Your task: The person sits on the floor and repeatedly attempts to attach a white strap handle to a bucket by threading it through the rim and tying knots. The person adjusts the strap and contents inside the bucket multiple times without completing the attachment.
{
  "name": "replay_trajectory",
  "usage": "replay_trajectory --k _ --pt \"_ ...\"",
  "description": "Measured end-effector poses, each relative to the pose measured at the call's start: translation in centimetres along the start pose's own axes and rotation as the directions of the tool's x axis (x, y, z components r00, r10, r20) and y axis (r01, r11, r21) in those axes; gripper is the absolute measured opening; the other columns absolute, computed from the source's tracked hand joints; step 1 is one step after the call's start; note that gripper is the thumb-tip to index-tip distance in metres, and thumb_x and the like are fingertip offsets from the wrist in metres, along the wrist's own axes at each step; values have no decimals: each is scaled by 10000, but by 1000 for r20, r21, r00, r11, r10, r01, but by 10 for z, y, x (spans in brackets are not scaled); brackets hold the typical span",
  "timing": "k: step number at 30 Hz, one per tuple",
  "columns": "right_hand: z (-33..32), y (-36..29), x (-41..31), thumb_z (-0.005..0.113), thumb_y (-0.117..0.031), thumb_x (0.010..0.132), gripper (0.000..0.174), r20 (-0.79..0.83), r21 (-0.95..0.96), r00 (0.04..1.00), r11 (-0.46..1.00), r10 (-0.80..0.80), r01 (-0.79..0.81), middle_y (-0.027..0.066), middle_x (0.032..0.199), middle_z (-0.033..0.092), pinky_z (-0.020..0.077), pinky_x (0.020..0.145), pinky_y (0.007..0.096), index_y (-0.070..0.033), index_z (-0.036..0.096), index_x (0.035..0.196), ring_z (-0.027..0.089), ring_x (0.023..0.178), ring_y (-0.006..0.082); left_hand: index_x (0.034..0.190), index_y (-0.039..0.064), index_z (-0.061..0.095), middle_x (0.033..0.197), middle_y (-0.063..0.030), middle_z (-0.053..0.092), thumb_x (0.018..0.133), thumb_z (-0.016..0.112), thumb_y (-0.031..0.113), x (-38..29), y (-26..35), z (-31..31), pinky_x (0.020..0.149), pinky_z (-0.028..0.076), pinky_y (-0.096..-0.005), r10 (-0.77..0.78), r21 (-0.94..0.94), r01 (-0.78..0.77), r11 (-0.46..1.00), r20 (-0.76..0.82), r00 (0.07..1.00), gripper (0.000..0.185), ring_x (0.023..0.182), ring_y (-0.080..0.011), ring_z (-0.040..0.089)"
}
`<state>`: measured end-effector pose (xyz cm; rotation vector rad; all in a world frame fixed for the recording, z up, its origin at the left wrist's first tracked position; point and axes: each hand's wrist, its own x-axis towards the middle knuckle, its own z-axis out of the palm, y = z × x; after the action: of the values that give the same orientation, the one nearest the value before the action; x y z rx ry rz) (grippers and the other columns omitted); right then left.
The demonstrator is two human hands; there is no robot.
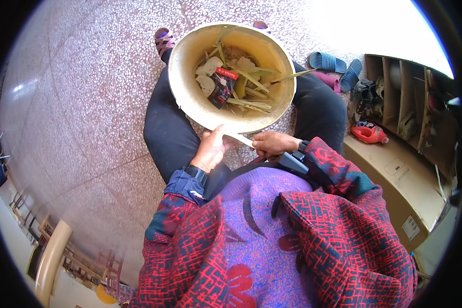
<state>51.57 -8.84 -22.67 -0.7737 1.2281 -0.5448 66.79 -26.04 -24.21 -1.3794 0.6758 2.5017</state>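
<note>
A wide, pale yellow bucket (176, 82) stands between my knees. Inside it lie strips of green and straw-coloured leaf (254, 79), whitish crumpled pieces (206, 85) and a black and red printed package (223, 87). Just below the near rim, my left hand (212, 148) grips one end of a narrow pale strip (240, 139), thumb on top. The other end of that strip is pinched in the fingers of my right hand (271, 144). What the strip is made of cannot be told.
Blue slippers (327, 62) lie on the speckled floor to the right, near a shoe rack (392, 90) holding shoes. A red plastic bottle (369, 133) rests on a large cardboard box (392, 169) at my right. Wooden chairs (109, 265) show far off at lower left.
</note>
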Motion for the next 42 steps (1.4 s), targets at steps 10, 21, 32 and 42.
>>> replay_trajectory --k 10,21,32,42 --pt "29 6 24 404 -311 999 285 106 323 922 864 373 -387 5 807 614 462 618 274 -96 585 953 549 660 102 1225 -31 450 1121 -218 598 938 521 214 11 3 6 839 555 -508 2 -74 3 997 62 998 383 961 -372 646" --pt "0 40 18 644 -164 843 456 -585 796 647 498 488 344 153 1098 630 546 752 413 -3 519 1252 659 870 304 1209 -59 498 1058 -171 618 934 467 47 10 2 23 777 580 -427 -61 113 58 992 22 998 297 840 -268 662" --pt "-27 52 35 488 170 689 495 -931 340 328 710 162 616 87 1036 674 514 815 313 -2 597 1140 643 922 187 1168 -106 493 937 -212 657 821 624 -25 -20 13 18 628 588 -384 -171 566 235 790 -165 971 380 688 -254 679" --pt "-33 43 24 537 102 713 450 -933 337 313 736 177 587 82 1030 669 510 805 312 -6 582 1147 639 905 184 1386 -103 169 994 -234 639 828 604 -21 -46 27 21 616 587 -371 -227 624 270 734 -149 962 712 679 -238 678"
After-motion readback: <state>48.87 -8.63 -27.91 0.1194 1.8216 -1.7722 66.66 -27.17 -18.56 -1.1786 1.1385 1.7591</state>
